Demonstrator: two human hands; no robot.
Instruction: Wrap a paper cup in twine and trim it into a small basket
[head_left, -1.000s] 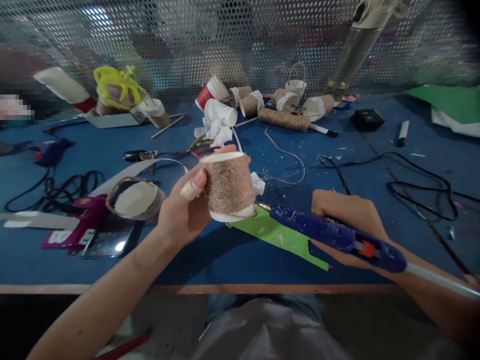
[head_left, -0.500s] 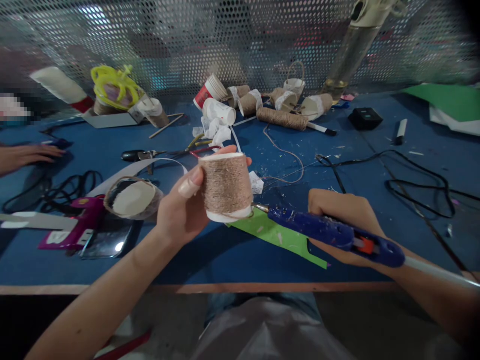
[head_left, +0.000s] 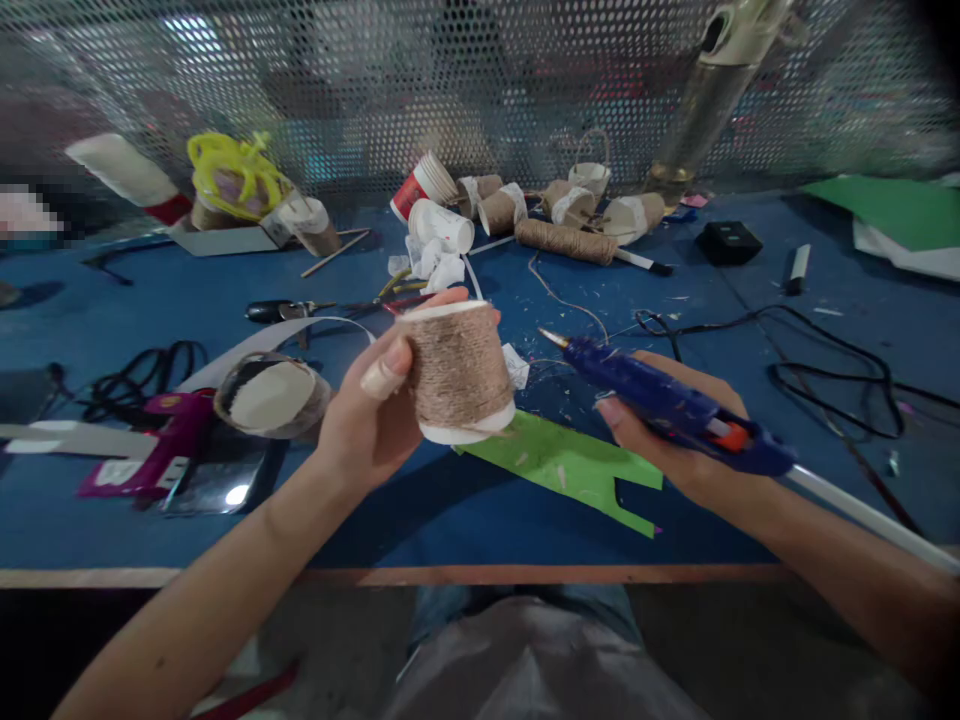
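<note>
My left hand (head_left: 379, 400) grips a paper cup (head_left: 461, 372) wound with brown twine. A white band of the cup shows below the twine, and a loose twine end lies near its lower right edge. In my right hand (head_left: 679, 440) is a blue glue gun (head_left: 660, 400) with a white glue stick out of its back. Its metal nozzle points up and left, apart from the cup. Beneath the cup and the gun a cut piece of green paper (head_left: 562, 465) lies on the blue table (head_left: 390, 535).
At left are a purple glue gun (head_left: 169, 445), a phone (head_left: 214, 480) and a twine-rimmed cup (head_left: 274, 398). Several twine-wrapped cups and a twine roll (head_left: 566, 241) lie at the back before a perforated metal screen (head_left: 360, 90). A black cord (head_left: 817, 365) winds across the right side.
The blue glue gun's nozzle has come away from the cup's lower edge, moving up and right. The cup has tilted slightly. Another person's hand at the left has left the view.
</note>
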